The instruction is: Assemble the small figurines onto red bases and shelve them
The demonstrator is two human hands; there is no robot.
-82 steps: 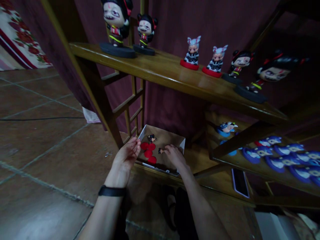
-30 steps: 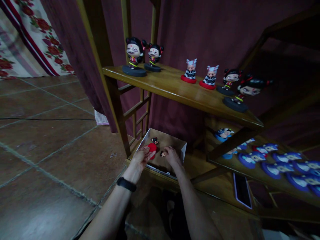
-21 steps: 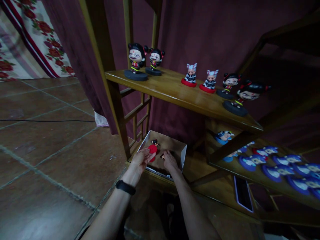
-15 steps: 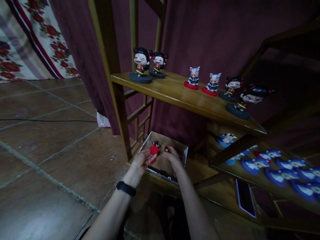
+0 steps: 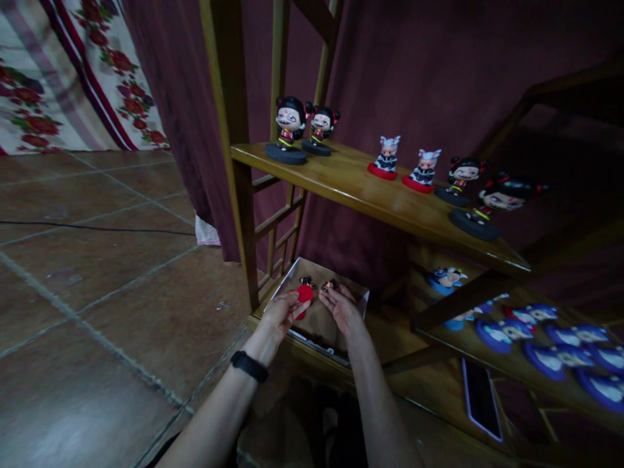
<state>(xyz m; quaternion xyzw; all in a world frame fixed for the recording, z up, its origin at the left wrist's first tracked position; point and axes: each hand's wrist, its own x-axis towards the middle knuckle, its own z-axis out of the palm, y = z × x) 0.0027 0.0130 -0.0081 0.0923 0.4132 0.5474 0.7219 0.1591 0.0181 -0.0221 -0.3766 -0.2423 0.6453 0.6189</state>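
Note:
My left hand is closed on a red round base, held over the left part of a shallow cardboard box on the low shelf. Part of another red piece shows just below that base. In my right hand, over the box's right side, the fingers pinch a small dark-haired figurine, partly covered by them. A second dark-haired figurine lies in the box behind the red base.
Several figurines on round bases, such as a black-haired one, stand on the wooden shelf above the box. Blue-based figurines lie at the right, with a phone nearby. A wooden post rises left of the box.
My right hand has turned, and the figurine in its fingers has tilted and shows more. My left hand still holds the red base. The view has shifted slightly.

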